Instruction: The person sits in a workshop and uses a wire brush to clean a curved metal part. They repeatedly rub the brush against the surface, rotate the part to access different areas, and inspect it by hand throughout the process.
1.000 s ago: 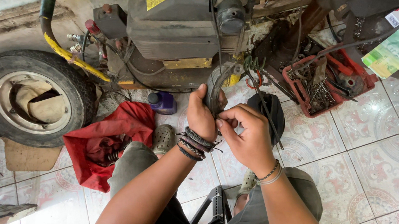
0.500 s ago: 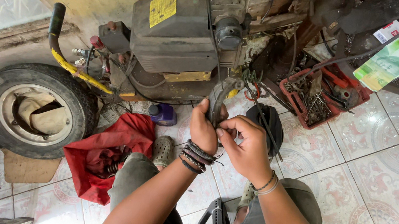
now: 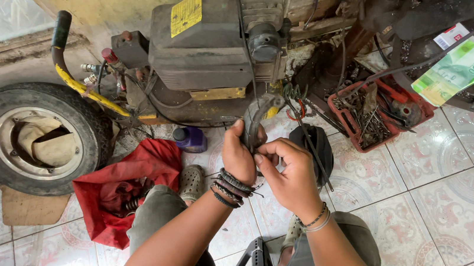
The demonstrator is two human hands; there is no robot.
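My left hand (image 3: 238,158) grips a curved, grey, worn metal part (image 3: 254,120) held upright in front of me. My right hand (image 3: 289,174) pinches the same part at its lower end, fingers against the left hand. Both wrists wear bracelets. A thin dark rod or cable (image 3: 312,150) runs diagonally past the part, just right of my hands. Below my forearms are my knees in grey-green trousers (image 3: 159,219).
A grey engine with a yellow label (image 3: 212,35) stands ahead. A small wheel (image 3: 34,137) lies left, a red cloth bag (image 3: 123,188) beside it, a purple bottle (image 3: 190,139), a red tray of tools (image 3: 379,110), a dark cap (image 3: 312,147), banknotes (image 3: 452,71).
The view has tilted down and left, so the scene sits lower and to the right. My hands stay on the curved part, and the right fingers have shifted lower on it.
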